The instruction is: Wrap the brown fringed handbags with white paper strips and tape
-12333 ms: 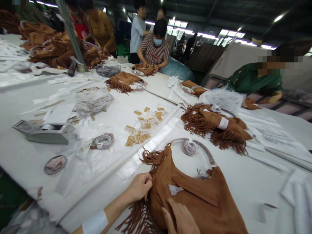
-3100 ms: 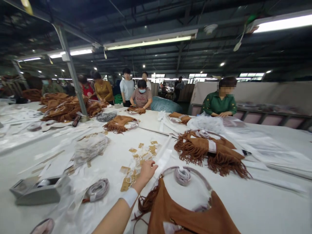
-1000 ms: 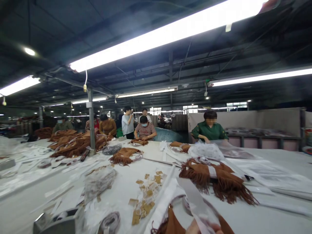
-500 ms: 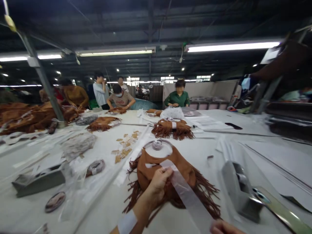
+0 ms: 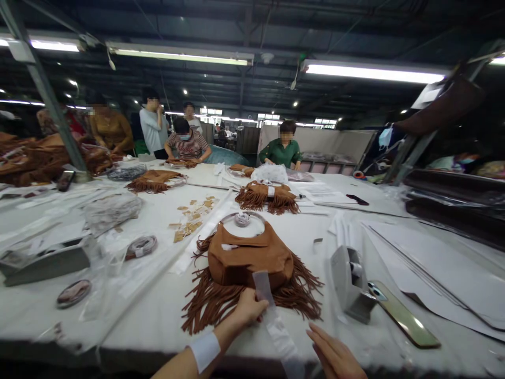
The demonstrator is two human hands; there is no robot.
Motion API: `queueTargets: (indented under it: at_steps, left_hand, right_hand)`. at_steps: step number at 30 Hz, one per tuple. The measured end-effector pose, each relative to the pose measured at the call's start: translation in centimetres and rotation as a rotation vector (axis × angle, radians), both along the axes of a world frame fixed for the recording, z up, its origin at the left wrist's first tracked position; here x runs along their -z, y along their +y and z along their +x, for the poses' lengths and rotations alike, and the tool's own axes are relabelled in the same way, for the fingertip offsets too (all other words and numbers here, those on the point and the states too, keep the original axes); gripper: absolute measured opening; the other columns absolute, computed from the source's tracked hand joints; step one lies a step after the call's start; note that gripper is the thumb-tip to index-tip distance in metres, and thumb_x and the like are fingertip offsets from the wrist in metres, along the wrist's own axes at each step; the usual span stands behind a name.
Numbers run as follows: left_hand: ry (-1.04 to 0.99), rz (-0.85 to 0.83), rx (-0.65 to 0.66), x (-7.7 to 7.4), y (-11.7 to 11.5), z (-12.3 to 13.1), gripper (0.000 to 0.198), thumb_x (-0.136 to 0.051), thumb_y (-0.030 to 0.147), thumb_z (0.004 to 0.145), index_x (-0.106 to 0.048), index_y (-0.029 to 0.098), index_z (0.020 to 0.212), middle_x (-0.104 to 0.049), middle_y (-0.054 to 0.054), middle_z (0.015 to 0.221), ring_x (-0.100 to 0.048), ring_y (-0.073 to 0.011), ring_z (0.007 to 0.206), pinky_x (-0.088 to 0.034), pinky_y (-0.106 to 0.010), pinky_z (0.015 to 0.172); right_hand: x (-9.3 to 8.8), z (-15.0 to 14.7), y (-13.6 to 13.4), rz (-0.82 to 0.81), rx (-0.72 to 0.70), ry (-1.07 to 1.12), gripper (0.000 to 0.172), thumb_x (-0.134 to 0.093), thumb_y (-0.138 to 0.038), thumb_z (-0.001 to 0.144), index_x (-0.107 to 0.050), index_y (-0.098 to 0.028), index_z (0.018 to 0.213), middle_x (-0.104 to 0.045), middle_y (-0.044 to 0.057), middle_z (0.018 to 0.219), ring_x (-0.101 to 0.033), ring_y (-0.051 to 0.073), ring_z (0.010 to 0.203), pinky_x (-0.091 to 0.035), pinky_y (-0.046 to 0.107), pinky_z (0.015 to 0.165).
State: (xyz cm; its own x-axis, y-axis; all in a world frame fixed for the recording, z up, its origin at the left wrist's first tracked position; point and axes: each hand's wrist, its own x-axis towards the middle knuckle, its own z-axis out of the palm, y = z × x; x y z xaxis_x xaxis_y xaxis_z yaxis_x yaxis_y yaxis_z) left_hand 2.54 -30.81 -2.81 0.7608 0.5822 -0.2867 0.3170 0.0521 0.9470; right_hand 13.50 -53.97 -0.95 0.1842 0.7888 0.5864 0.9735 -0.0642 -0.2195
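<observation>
A brown suede fringed bag (image 5: 249,258) lies in front of me on the white table (image 5: 165,316), its ring handle pointing away. My left hand (image 5: 248,309) pinches the upper end of a long clear plastic strip (image 5: 272,316) at the bag's near fringe. The strip runs down toward the bottom edge. My right hand (image 5: 335,355) sits just right of the strip's lower part, fingers stretched out and together, holding nothing that I can see.
A grey tape dispenser (image 5: 349,284) and a phone (image 5: 402,321) lie to the right. Another dispenser (image 5: 43,260), tan hang tags (image 5: 191,218) and plastic bags (image 5: 110,208) lie left. More fringed bags (image 5: 266,196) lie beyond. Several people work at the far side.
The camera has tilted down from the ceiling to the table. My left hand has drawn the strip toward me, off the bag's body to its near fringe. My right hand has come up beside the strip.
</observation>
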Motion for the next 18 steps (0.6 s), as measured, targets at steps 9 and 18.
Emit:
queueTargets:
  at_steps: [9,18]
  left_hand:
    - [0.068,0.537,-0.114,-1.2,1.4,-5.4,0.02,-0.06,0.031,0.079,-0.065,0.017,0.092,-0.061,-0.01,0.099,-0.052,-0.0286,0.102,-0.038,-0.042,0.094]
    - [0.576,1.118,-0.207,2.5,2.6,-8.3,0.048,-0.048,0.042,0.091,-0.051,0.021,0.134,-0.043,-0.018,0.137,-0.043,-0.0365,0.119,-0.036,-0.05,0.097]
  right_hand:
    - [5.0,-1.0,10.9,0.067,-0.301,-0.227,0.041,-0.032,-0.007,0.092,-0.062,-0.018,0.118,-0.069,0.013,0.11,-0.066,0.019,0.102,-0.059,0.031,0.083]
    - [6.0,-0.5,10.4,-0.058,-0.234,-0.339,0.034,-0.042,-0.01,0.092,-0.063,-0.021,0.116,-0.066,0.009,0.121,-0.062,0.02,0.111,-0.055,0.031,0.09]
